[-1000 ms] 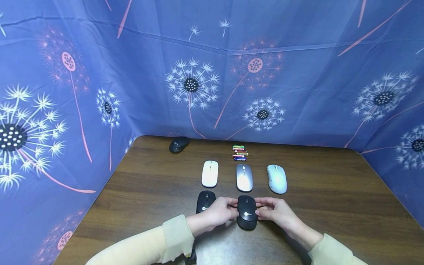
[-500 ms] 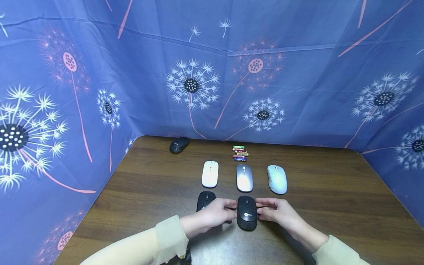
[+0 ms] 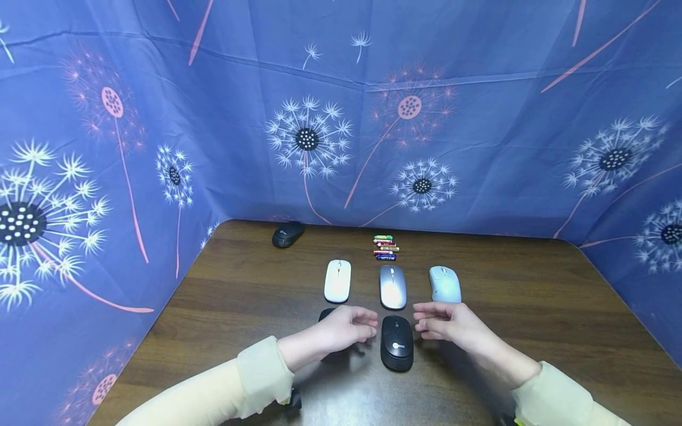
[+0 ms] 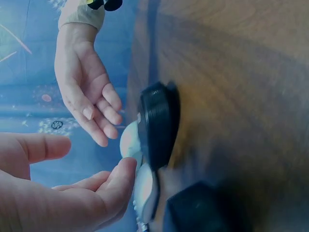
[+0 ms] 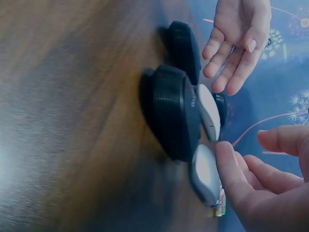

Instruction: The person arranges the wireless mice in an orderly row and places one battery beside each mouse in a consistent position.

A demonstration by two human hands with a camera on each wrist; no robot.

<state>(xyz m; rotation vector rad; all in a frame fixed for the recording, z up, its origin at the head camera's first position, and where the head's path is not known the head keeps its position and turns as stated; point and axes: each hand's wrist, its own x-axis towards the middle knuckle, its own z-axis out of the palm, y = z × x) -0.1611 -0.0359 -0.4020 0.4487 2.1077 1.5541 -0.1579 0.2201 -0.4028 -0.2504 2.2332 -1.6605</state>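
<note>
A black computer mouse (image 3: 396,343) lies on the table between both hands in the head view, untouched. To its left hovers my left hand (image 3: 343,329), fingers loosely bent and holding nothing. That hand covers most of a second black mouse (image 3: 326,313). My right hand (image 3: 453,324) hovers on the other side, its relaxed fingers also holding nothing, and hides the lower end of a pale blue-white mouse (image 3: 445,283). Seen from the left wrist, the middle black mouse (image 4: 157,125) stands apart from the fingertips. The right wrist view shows the same gap beside this mouse (image 5: 171,111).
Behind the middle mouse, a silver-grey mouse (image 3: 393,287) and a white mouse (image 3: 338,281) lie in a row with the pale one. Several small colourful batteries (image 3: 386,248) are grouped farther back. Another black mouse (image 3: 288,234) rests near the table's back left corner, by the blue curtain (image 3: 240,148).
Both hands have let go of the middle black mouse, drawing apart from its sides and lifting. The mouse has stayed in practically the same place.
</note>
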